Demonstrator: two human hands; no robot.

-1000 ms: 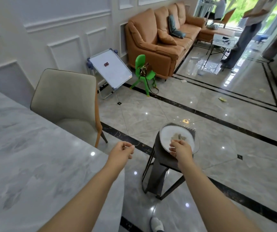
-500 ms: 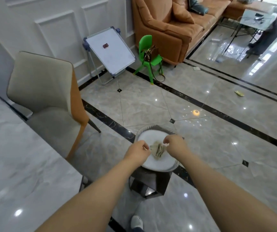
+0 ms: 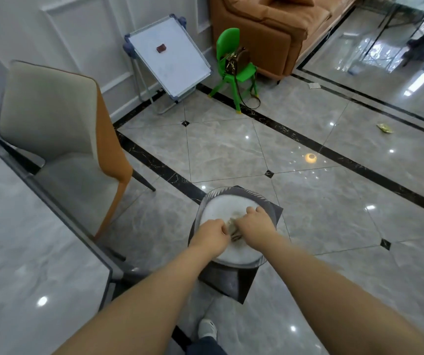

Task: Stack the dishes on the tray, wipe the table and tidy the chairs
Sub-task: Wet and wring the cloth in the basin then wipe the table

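A glossy marble floor (image 3: 231, 149) with black inlay lines fills most of the view. Along the left runs the grey marble table (image 3: 13, 239), its near corner close to the person's left forearm. A beige dining chair (image 3: 52, 124) with an orange back shell stands at the table's far edge, its seat partly under the top. Against the far wall an orange sofa (image 3: 269, 21) sits at the top edge, with a tilted whiteboard easel (image 3: 170, 55) to its left and a small green plastic chair (image 3: 234, 62) between them, a brown bag (image 3: 234, 62) resting on its seat.

Near the bottom centre a small dark square stool (image 3: 231, 280) stands apart from the table's corner. A white plate (image 3: 221, 208) with a ribbed clear rim lies on the stool's top, covering most of it and overhanging its near edge.

Both hands are over the plate's near half. The left hand (image 3: 212, 233) is curled, fingers closed on a crumpled beige cloth or wad (image 3: 234, 226) at the plate's middle; the right hand (image 3: 257, 221) is also curled, fingers pinching the same wad from the other side. Whether it is cloth or paper cannot be told.

A white shoe (image 3: 207, 329) shows below the stool.
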